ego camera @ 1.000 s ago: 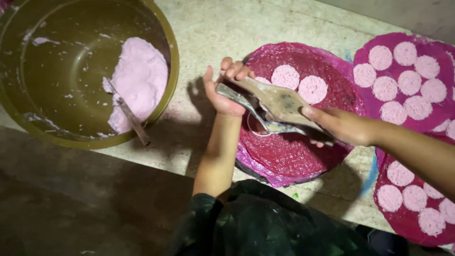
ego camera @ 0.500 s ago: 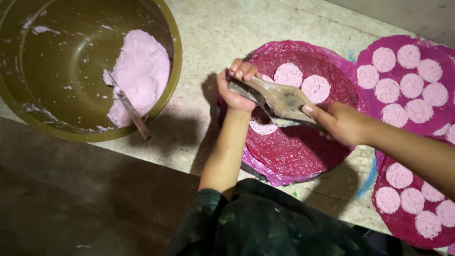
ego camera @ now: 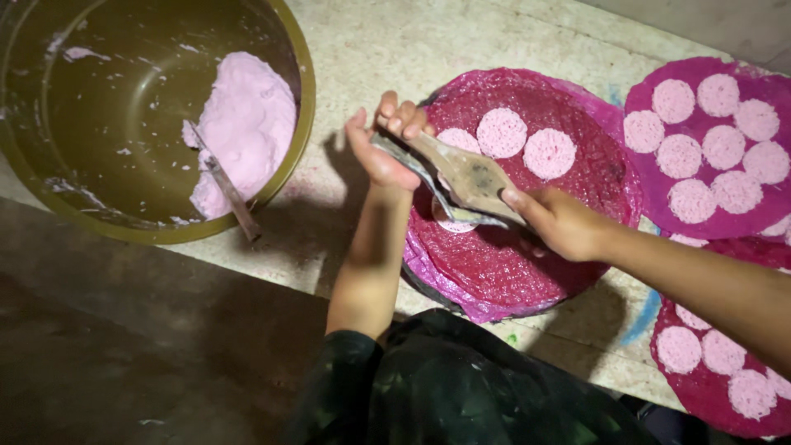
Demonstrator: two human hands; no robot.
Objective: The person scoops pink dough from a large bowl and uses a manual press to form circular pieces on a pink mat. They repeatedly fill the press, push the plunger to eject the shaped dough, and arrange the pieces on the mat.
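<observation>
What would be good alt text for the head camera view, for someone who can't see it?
Two bare hands, left hand and right hand, hold a flat scoop-like tool over a round magenta mat bearing pale pink discs. A large olive bowl at left holds pink batter and a utensil; more disc-covered mats lie at right.

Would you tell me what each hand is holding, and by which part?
The right hand grips a flat wooden spatula by its lower end; the left hand steadies its upper end.
</observation>
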